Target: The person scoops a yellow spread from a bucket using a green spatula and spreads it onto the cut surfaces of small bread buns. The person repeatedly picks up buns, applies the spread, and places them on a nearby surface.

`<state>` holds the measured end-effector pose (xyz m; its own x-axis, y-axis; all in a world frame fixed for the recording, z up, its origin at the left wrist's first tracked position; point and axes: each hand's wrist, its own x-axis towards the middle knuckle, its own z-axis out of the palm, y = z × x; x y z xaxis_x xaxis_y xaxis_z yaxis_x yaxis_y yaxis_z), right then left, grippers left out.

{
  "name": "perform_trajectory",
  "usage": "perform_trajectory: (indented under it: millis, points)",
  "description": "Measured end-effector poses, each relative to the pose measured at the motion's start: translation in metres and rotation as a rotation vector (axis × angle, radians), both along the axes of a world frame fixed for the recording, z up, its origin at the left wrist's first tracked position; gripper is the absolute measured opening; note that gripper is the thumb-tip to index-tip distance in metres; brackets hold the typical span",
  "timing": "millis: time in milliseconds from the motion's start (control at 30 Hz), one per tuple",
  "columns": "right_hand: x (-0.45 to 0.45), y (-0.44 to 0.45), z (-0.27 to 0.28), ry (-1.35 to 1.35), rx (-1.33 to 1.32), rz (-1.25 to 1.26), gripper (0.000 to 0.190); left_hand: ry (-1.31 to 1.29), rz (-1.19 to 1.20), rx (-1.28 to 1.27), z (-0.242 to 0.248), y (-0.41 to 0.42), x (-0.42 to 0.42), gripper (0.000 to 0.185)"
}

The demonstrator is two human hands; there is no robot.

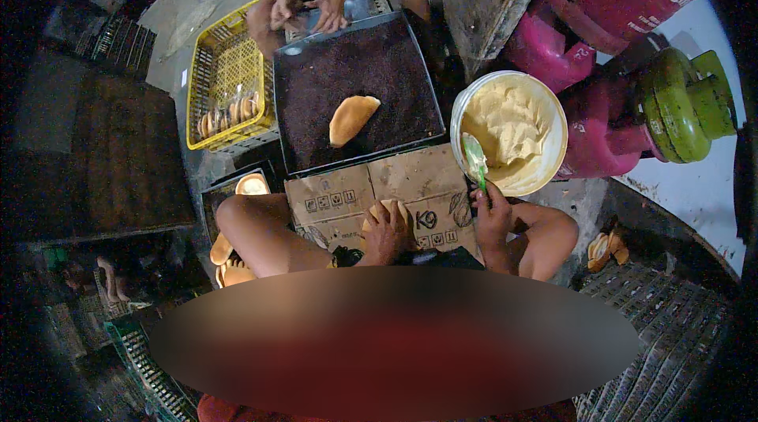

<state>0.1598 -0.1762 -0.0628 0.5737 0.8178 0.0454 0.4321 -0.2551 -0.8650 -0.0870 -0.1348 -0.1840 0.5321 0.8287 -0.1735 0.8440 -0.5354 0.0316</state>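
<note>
On the flattened cardboard sheet (pixel 408 170) before me, my left hand (pixel 388 238) rests over a round bread bun (pixel 370 223), fingers spread across its top. My right hand (pixel 492 215) grips the green handle of a spatula (pixel 475 155), whose cream-smeared blade is at the inner left wall of a white bucket (pixel 559 108). Thick pale yellow cream (pixel 509 114) lies in that bucket. Beyond the cardboard, one folded bun (pixel 353 120) lies on a large tray with a dark brown surface (pixel 320 78).
A co-worker's hands (pixel 325 10) are at the tray's far edge. A yellow plastic basket (pixel 192 96) holds several packed buns (pixel 231 114). More buns (pixel 251 185) sit in a tray by my left knee. Pink gas cylinders (pixel 598 126) and a green one (pixel 675 105) stand right of the bucket.
</note>
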Motion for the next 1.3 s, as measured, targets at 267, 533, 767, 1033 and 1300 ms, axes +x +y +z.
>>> perform_trajectory:
  millis: [267, 533, 767, 1033, 1300]
  points:
    - [-0.035, 0.012, -0.027, 0.508, -0.092, 0.171, 0.024, -1.55, 0.642, -1.136, 0.14, 0.048, 0.034, 0.072]
    - [-0.021, 0.017, 0.012, 0.728, 0.027, 0.045, 0.022, -1.085, 0.359, -1.09, 0.162, 0.076, 0.031, 0.057]
    - [-0.013, 0.011, -0.016, 0.81, 0.252, 0.346, 0.029, -1.068, -0.008, -1.699, 0.157, 0.089, 0.014, 0.057]
    - [0.079, 0.058, -0.05, 1.051, 0.021, -0.133, 0.039, -1.05, 0.55, -1.667, 0.162, 0.084, 0.035, 0.057]
    - [0.176, 0.196, -0.108, 1.192, 0.022, -0.516, 0.012, -1.521, 0.818, -1.721, 0.098, 0.099, 0.008, 0.071]
